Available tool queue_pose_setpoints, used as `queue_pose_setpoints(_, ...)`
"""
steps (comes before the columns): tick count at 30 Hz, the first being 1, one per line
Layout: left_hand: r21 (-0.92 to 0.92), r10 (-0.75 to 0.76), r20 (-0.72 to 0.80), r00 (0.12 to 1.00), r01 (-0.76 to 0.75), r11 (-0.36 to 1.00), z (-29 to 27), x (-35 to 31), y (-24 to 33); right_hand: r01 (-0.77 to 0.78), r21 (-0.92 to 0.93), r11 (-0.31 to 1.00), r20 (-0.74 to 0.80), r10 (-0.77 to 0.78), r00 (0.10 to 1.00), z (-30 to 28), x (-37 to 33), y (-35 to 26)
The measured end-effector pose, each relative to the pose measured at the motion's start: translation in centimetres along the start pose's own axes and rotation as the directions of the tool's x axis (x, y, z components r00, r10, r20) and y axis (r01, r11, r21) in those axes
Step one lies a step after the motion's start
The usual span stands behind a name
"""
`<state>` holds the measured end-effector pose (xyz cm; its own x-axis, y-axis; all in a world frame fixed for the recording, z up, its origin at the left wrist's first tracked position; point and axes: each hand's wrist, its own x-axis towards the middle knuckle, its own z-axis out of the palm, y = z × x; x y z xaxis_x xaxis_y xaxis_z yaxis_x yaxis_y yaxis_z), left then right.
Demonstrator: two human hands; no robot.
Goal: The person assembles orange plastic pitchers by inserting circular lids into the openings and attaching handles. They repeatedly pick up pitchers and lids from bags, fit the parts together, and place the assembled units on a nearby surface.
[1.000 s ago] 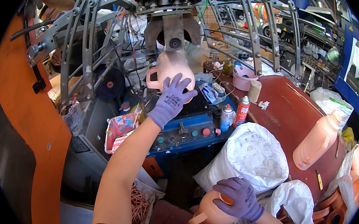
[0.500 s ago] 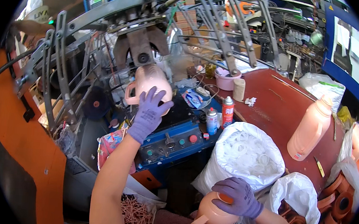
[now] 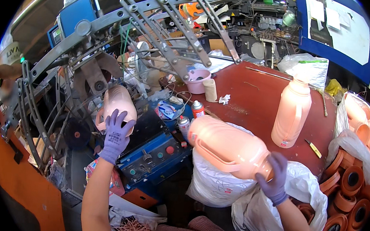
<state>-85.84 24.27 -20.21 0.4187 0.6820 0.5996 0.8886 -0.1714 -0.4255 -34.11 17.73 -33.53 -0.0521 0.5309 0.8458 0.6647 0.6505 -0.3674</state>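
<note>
Both my hands wear purple-grey gloves. My left hand (image 3: 116, 139) curls its fingers over the near end of a pink handled flask shell (image 3: 116, 100), whose far end sits against the metal clamp (image 3: 99, 79) of the machine. On the right, my right hand (image 3: 277, 178) grips the neck of a second pink flask shell (image 3: 230, 147). That shell lies level in the air over a white sack (image 3: 213, 190), its handle toward me and its wide end pointing left. A third pink flask (image 3: 291, 114) stands upright on the red-brown table (image 3: 248, 94).
Metal machine arms (image 3: 174, 31) reach across the top. Spray cans (image 3: 198, 109) stand behind the control panel (image 3: 148, 158). A yellow-handled cutter (image 3: 313, 148) lies on the table. At right, sacks hold orange-brown ring parts (image 3: 351, 178). A pink bucket (image 3: 195, 80) stands at the table's far edge.
My right hand has raised its flask shell from near my lap, tipping it level with its wide end leftward. My left hand stays on the shell at the clamp. The view has turned right.
</note>
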Motion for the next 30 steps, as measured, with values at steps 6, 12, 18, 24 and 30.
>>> queue_pose_setpoints(6,0.017,0.02,-0.004,1.0,-0.02,1.0,0.2,0.4,-0.5,-0.018,-0.249,0.968,0.281,0.09,0.956,2.4,-7.9,4.3)
queue_pose_setpoints(12,-0.006,0.011,0.024,1.0,-0.011,1.0,0.1,0.1,-0.5,0.122,-0.2,0.972,0.362,-0.043,0.931,2.1,-2.6,0.8)
queue_pose_setpoints(18,-0.031,-0.022,0.001,1.0,0.022,0.999,-0.8,1.1,1.0,0.217,-0.067,0.974,0.467,-0.161,0.869,5.5,1.6,-0.6)
queue_pose_setpoints(24,0.008,-0.062,0.07,0.996,0.062,0.998,-1.1,1.3,0.9,0.139,0.072,0.988,0.536,-0.156,0.83,10.4,5.8,0.3)
queue_pose_setpoints(30,0.014,-0.039,0.15,0.988,0.038,0.999,-0.9,1.0,-0.2,0.068,0.117,0.991,0.615,-0.126,0.778,12.5,7.9,0.8)
